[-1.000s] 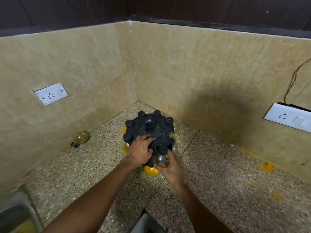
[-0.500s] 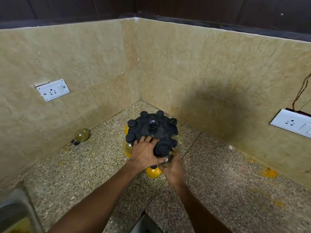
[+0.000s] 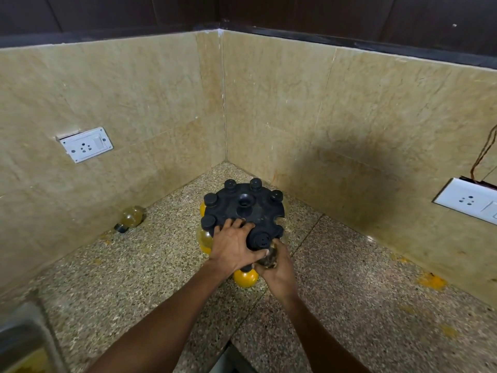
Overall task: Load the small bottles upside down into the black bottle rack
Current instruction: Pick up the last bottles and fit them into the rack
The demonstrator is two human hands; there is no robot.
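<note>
A corner with stone walls and a speckled desk

The desk point(image 3: 349, 305) is speckled stone in grey and brown, with a thin seam line across it and a few yellow stains near the right wall. 2 tan stone walls point(image 3: 134, 103) meet in the corner, and a dark band runs along their top. A white socket point(image 3: 85, 144) with a switch sits on the left wall. Another white socket point(image 3: 468, 201) sits on the right wall, and thin brown wires point(image 3: 485, 152) go up from it. At the bottom left is the edge of a metal sink point(image 3: 24, 343).
</note>
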